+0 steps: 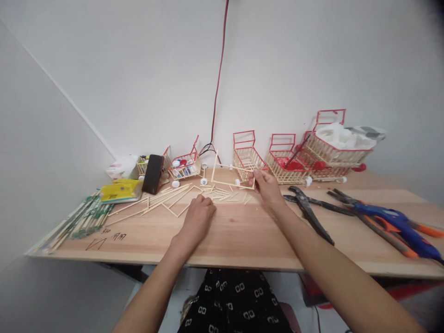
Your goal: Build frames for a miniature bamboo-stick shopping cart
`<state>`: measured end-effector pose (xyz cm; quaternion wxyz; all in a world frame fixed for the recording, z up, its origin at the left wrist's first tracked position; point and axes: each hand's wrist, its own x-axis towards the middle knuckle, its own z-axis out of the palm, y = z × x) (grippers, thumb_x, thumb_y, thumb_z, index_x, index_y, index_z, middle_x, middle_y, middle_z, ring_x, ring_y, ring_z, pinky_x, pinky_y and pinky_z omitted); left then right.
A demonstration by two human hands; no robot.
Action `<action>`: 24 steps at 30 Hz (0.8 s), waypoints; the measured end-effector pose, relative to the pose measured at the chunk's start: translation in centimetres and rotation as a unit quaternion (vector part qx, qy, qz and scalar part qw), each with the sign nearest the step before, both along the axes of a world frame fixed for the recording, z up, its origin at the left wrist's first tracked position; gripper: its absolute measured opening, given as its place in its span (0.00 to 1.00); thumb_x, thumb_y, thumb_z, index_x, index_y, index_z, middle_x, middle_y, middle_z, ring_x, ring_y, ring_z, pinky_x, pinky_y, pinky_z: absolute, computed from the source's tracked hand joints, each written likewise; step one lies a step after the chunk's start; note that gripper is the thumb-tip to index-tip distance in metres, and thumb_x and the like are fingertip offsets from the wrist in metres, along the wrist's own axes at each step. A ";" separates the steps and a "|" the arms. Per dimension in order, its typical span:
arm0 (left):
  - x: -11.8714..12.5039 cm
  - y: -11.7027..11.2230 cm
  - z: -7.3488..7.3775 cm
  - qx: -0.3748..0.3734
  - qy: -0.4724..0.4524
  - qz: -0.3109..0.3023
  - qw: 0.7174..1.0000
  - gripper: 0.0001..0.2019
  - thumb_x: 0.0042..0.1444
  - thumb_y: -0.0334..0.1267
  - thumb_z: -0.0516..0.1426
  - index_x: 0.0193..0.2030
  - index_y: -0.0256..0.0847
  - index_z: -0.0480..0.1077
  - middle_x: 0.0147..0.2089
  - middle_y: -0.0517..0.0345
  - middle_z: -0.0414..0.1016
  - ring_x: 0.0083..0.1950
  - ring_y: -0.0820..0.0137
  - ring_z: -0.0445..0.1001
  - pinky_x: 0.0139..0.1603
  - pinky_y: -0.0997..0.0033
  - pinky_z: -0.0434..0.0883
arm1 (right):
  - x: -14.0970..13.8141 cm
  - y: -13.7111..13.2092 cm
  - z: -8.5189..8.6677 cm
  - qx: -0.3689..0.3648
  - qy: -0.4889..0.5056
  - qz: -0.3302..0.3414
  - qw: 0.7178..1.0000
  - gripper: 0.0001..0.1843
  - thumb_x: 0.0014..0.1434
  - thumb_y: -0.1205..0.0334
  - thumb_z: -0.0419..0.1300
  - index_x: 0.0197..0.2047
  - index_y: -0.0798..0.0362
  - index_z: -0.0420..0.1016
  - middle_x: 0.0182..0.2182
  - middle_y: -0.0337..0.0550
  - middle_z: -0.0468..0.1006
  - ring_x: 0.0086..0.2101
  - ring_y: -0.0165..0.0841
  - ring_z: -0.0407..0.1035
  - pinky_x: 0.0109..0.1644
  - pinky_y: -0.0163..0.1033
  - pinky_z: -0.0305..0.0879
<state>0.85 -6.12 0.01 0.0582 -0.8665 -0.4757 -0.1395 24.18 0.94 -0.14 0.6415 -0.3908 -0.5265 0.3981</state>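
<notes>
My right hand (pixel 266 185) pinches one end of a small frame of thin wooden sticks (pixel 231 184), raised a little above the table. One stick of this frame points upward at its left end. Lower and to the left, my left hand (pixel 200 209) rests on the tabletop with its fingers curled in. What its fingertips hold, if anything, is hidden. Cut wooden sticks (pixel 166 198) lie loose beside and beyond it, several of them short pieces.
Miniature stick carts with red rims (pixel 247 157) line the wall. A black phone (pixel 153 174), a yellow packet (pixel 121 190) and green-labelled stick bundles (pixel 88 215) lie left. Pliers (pixel 308 210) and a blue glue gun (pixel 391 219) lie right. A cable (pixel 218 74) hangs down the wall.
</notes>
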 end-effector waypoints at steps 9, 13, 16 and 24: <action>0.1 2.5 -1.2 -0.011 -0.073 0.026 0.997 0.08 0.54 0.25 0.55 0.27 0.39 0.70 0.31 0.51 0.74 0.38 0.62 0.65 0.38 0.64 0.59 | 0.0 0.1 -0.2 -0.003 -0.007 -0.003 1.000 0.25 0.51 0.36 0.59 0.27 0.52 0.71 0.18 0.35 0.68 0.15 0.24 0.53 0.17 0.32 0.47; 0.3 2.7 -1.3 -0.011 -0.076 0.029 0.997 0.09 0.53 0.25 0.54 0.26 0.39 0.70 0.30 0.51 0.74 0.37 0.62 0.65 0.38 0.63 0.58 | 0.1 0.1 -0.3 0.001 -0.004 0.002 1.000 0.25 0.52 0.36 0.60 0.27 0.52 0.72 0.18 0.35 0.68 0.16 0.24 0.53 0.17 0.32 0.47; 0.0 2.6 -1.4 -0.024 -0.087 0.038 0.995 0.09 0.53 0.25 0.54 0.26 0.40 0.69 0.29 0.52 0.74 0.38 0.62 0.65 0.39 0.64 0.58 | 0.1 0.1 -0.3 0.005 -0.001 0.002 1.000 0.25 0.52 0.36 0.60 0.27 0.52 0.72 0.18 0.35 0.67 0.16 0.24 0.53 0.18 0.32 0.48; -2.3 -0.3 -1.0 -0.019 -0.188 0.038 0.981 0.06 0.58 0.31 0.55 0.34 0.40 0.73 0.36 0.54 0.76 0.41 0.63 0.67 0.44 0.65 0.62 | 0.0 0.0 -0.2 0.010 0.001 0.009 1.000 0.25 0.52 0.37 0.60 0.28 0.53 0.72 0.18 0.34 0.68 0.15 0.23 0.53 0.17 0.31 0.48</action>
